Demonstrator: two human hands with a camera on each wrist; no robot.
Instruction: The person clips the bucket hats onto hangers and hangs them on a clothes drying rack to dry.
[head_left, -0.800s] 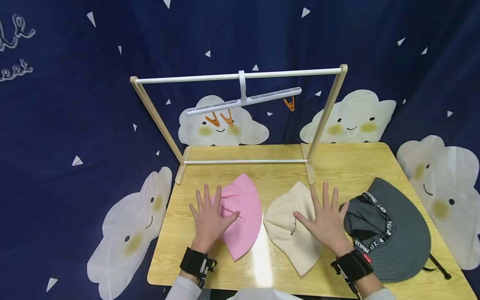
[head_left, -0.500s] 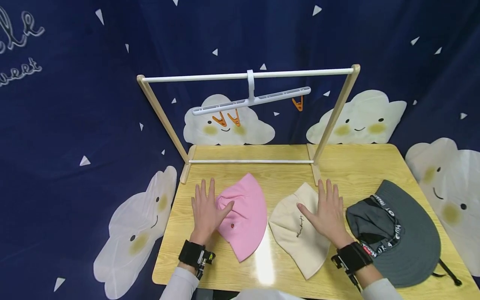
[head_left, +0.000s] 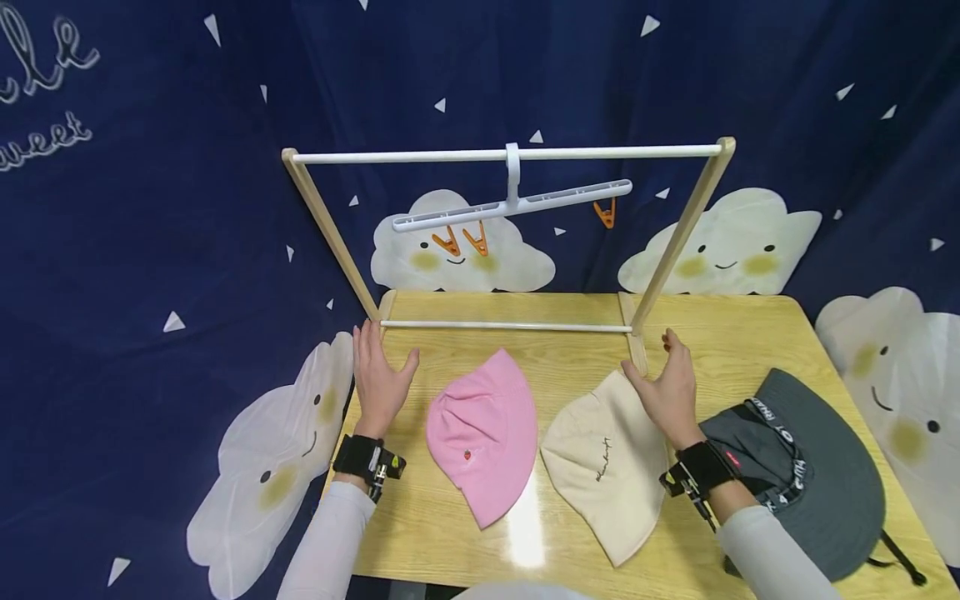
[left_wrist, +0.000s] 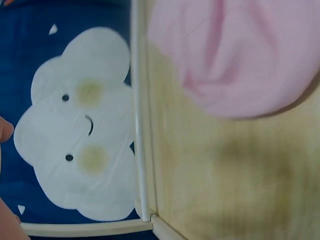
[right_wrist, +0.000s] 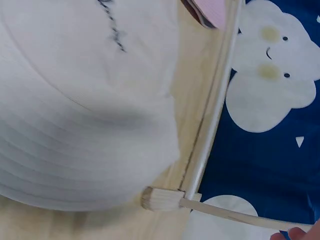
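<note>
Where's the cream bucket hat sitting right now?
In the head view, the cream bucket hat lies right of centre on the wooden table, between the pink bucket hat on its left and the dark grey brimmed hat on its right.

My head view looks forward and down over the counter (head_left: pixel 420 533); both wrist views, rolled sideways, sit close and share the pink hat (head_left: pixel 483 433) and the rack's lower bar (head_left: pixel 506 326).

Pink hat (left_wrist: pixel 235 55) on wooden table (left_wrist: pixel 200 170); rack's white rod (left_wrist: pixel 140 125) alongside; left hand (left_wrist: pixel 7 222) at edge.
</note>
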